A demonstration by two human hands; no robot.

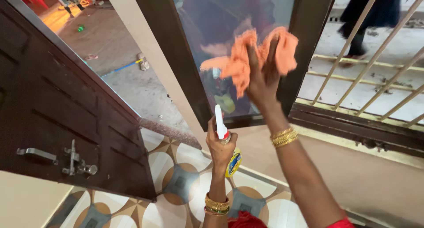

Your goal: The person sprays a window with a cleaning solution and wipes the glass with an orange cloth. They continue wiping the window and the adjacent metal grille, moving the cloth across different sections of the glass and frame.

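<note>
While against smooth glass, crumpled orange cloth.
</note>
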